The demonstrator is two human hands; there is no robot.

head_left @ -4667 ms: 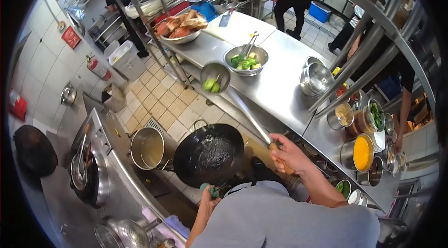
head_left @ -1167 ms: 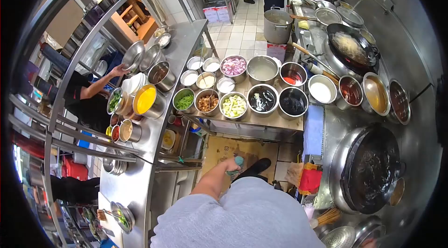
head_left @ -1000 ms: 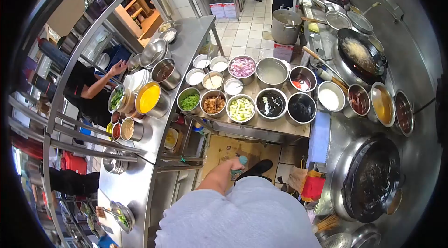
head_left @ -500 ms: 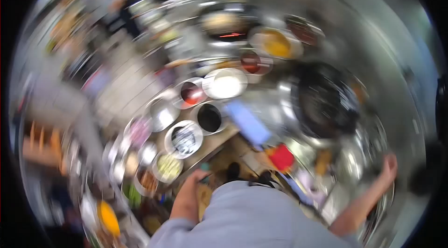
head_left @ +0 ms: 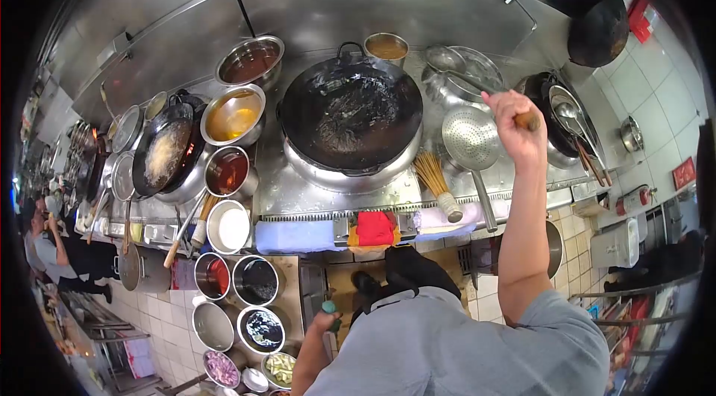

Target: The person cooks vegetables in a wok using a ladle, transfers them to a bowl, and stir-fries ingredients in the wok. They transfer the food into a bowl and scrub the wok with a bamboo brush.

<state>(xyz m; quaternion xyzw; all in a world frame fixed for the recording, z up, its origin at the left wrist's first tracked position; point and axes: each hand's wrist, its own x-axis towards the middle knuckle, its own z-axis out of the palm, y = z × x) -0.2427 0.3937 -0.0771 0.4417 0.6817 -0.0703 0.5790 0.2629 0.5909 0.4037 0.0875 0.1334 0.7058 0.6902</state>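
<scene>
My right hand [head_left: 516, 124] is closed around the wooden-ended handle of a ladle [head_left: 445, 60]. The ladle's round bowl is over a metal basin [head_left: 477, 68] at the back of the stove. Below that arm's reach, a perforated skimmer [head_left: 470, 135] lies on the steel top, and a bamboo brush [head_left: 434, 176] rests beside it. A large black wok [head_left: 358, 109] sits on the middle burner, dark and wet inside. Low at my left side, my left hand [head_left: 326, 319] grips a small teal-green cloth [head_left: 329, 308], mostly hidden by the fingers.
Left of the wok stand bowls of amber liquid [head_left: 235, 116] and red sauce [head_left: 227, 172]. Several seasoning pots, one with dark sauce [head_left: 256, 280], cover a side counter. A second wok [head_left: 168, 150] has flames beneath it. Folded towels [head_left: 294, 236] line the stove's front edge. Another person [head_left: 63, 250] stands far left.
My view has swung right from the blurred seasoning pots to face the stove. My right hand, earlier low and blurred, is now raised with the ladle. My left hand stays low.
</scene>
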